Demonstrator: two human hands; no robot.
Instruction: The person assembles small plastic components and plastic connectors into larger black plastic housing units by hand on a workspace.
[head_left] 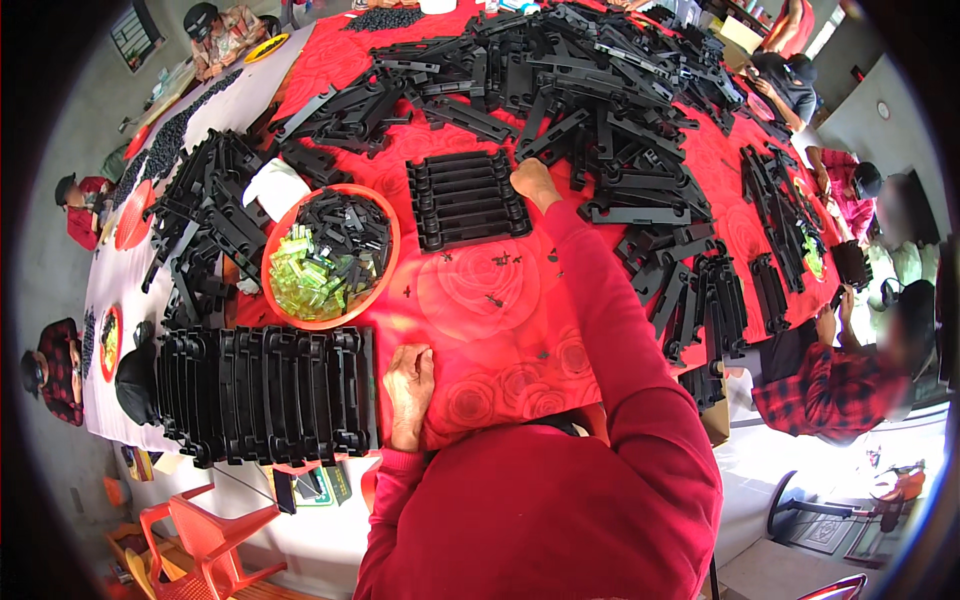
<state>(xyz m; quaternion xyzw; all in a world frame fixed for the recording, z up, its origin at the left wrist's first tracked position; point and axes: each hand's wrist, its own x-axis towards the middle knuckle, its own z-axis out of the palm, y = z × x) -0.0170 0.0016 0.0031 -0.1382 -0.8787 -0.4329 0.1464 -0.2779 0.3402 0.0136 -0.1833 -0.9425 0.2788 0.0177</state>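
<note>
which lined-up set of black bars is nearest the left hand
The larger lower-left set, beside the left hand; the smaller upper-centre set lies by the right hand.

Your right arm [622, 310] stretches well forward, your right hand [535, 184] curled. Your left hand [409, 386] lies nearer your torso [545, 515], fingers [424, 364] bent.

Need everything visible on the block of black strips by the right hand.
The block of black strips is several long, narrow pieces laid side by side, forming a roughly square group. They run left to right, with raised, rounded-looking fittings at the ends and dark channels between. The material looks like rigid black plastic. The group lies flat on the red rose-patterned tablecloth. The right hand, fingers curled, is at its upper right corner, apparently touching; whether it grips a piece is unclear.
</note>
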